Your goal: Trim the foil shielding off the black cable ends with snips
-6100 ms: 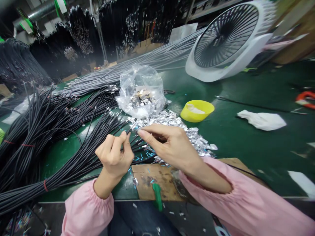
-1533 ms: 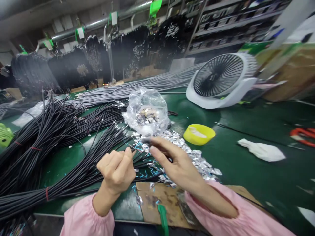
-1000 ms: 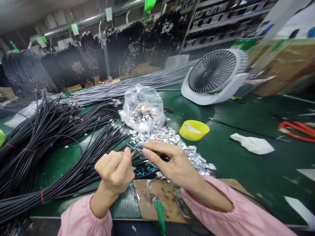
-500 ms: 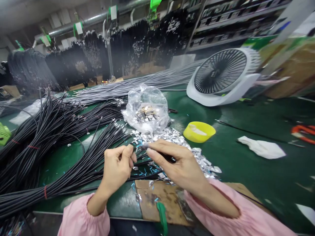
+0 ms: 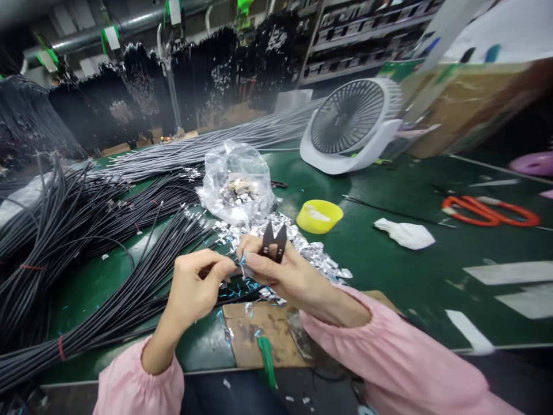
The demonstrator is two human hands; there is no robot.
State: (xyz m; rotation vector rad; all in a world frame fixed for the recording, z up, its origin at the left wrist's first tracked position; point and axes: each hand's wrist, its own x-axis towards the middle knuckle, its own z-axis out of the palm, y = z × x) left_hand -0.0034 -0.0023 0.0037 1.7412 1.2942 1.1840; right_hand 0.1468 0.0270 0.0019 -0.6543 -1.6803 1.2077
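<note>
My left hand [image 5: 196, 285] is closed in a pinch on the end of a black cable [image 5: 216, 270], just in front of me. My right hand [image 5: 283, 275] meets it fingertip to fingertip, pinching the thin blue wires at the cable's tip. The same hand holds small black snips [image 5: 273, 242], their blades pointing up and apart. Beneath both hands lie bundles of black cables [image 5: 86, 253], silver foil scraps [image 5: 298, 245] and blue wire bits on the green table [image 5: 410, 276].
A clear bag of metal parts [image 5: 237, 183] sits beyond the hands, a yellow bowl [image 5: 318, 215] to its right. Further right lie a white cloth [image 5: 405, 233] and orange scissors [image 5: 488, 210]. A white fan [image 5: 349, 124] stands at the back. Grey cables [image 5: 224, 141] stretch across.
My right hand has turned, so the snips now stand upright with blades showing. Both hands moved closer together at the cable tip. The view swung right, bringing the orange scissors further in.
</note>
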